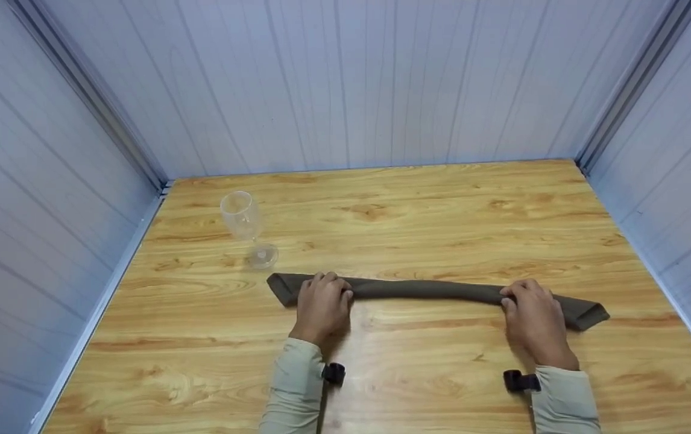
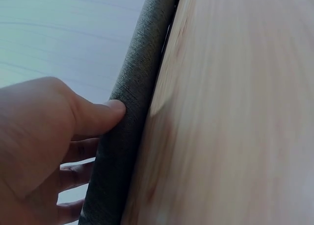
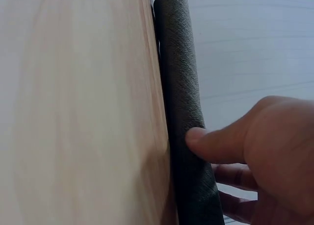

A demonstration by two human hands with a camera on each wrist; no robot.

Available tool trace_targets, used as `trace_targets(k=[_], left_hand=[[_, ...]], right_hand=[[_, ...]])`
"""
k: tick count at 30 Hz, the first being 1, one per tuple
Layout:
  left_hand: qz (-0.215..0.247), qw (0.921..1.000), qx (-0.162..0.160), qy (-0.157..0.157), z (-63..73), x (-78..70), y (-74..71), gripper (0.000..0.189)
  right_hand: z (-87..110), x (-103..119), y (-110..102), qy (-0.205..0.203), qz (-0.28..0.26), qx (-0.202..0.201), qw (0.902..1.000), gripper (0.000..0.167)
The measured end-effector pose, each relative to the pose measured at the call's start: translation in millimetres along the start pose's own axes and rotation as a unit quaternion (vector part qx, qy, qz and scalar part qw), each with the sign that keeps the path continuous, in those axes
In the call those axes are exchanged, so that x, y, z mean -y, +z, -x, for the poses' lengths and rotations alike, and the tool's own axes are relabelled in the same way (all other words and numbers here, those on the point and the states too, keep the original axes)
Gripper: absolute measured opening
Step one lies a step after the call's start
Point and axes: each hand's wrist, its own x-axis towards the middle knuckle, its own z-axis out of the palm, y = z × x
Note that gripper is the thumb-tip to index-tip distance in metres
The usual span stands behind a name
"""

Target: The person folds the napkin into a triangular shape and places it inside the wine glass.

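Observation:
A dark grey-green cloth, rolled into a long tube, lies across the wooden table with its pointed ends flaring out at left and right. Near its left end my left hand grips the roll, fingers over the far side. In the left wrist view the left thumb presses the near side of the cloth. My right hand holds the roll near its right end. The right wrist view has the right thumb against the cloth, with fingers curled behind it. Between the hands the roll bows slightly.
A clear stemmed glass stands upright on the table, behind the left end of the cloth. White panel walls enclose the table at the back, left and right. Each sleeved wrist carries a small black camera strap.

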Motion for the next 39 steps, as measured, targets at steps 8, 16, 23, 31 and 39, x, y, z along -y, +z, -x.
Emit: trace_targets(k=[8,16,23,31,39], left_hand=[[0.005,0.9998,-0.021,-0.005,0.3,2.8,1.0,0.013],[0.030,0.9986,-0.041,-0.014,-0.4,3.5,2.7,0.003],[-0.006,0.9992,-0.038,-0.014,0.1,5.5,1.0,0.007],[-0.002,0.9999,-0.016,0.006,2.2,5.3,-0.8,0.025],[0.008,0.9997,-0.020,0.013,1.8,5.5,0.0,0.014]], right_hand=[[0.1,1.2,-1.9,0.004,0.017,0.010,0.9998,0.026],[0.2,-1.5,-0.6,0.008,-0.008,-0.019,0.9998,0.019],[0.5,-2.6,0.1,0.000,-0.002,-0.029,0.9996,0.018],[1.8,-7.4,0.4,-0.015,-0.030,0.009,0.9994,0.035],[0.5,-7.2,3.8,-0.043,-0.047,-0.003,0.9980,0.020]])
